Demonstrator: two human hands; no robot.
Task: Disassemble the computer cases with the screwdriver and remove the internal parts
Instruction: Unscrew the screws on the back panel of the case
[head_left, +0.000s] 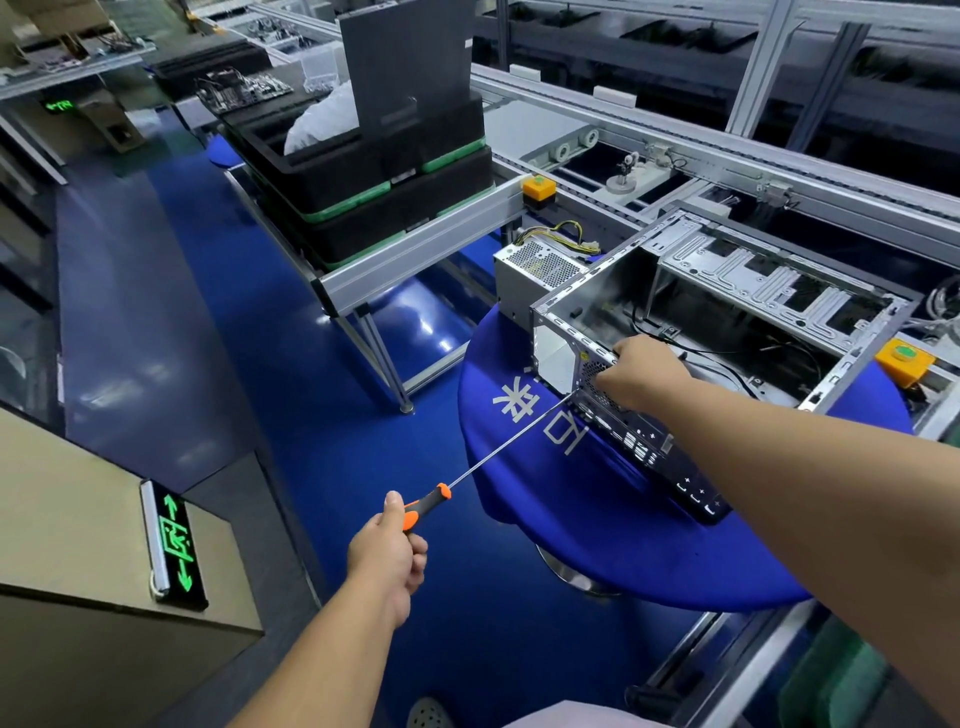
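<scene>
An open silver computer case (727, 291) lies on a round blue table (597, 519), its rear panel facing me. My left hand (387, 551) is shut on the orange-and-black handle of a long screwdriver (498, 452). The thin shaft runs up and right, and its tip meets the case's rear fan grille beside my right hand (641, 371). That hand grips the top rear edge of the case, fingers curled over the rim. A grey power supply (535, 278) with yellow and black wires stands just left of the case on the table.
Stacked black trays (363, 171) with green corners sit on an aluminium stand to the left. A conveyor frame (675, 140) runs behind the case. Orange-yellow button boxes (537, 189) are on the rail. Cardboard boxes (93, 519) with a green exit sign stand at lower left.
</scene>
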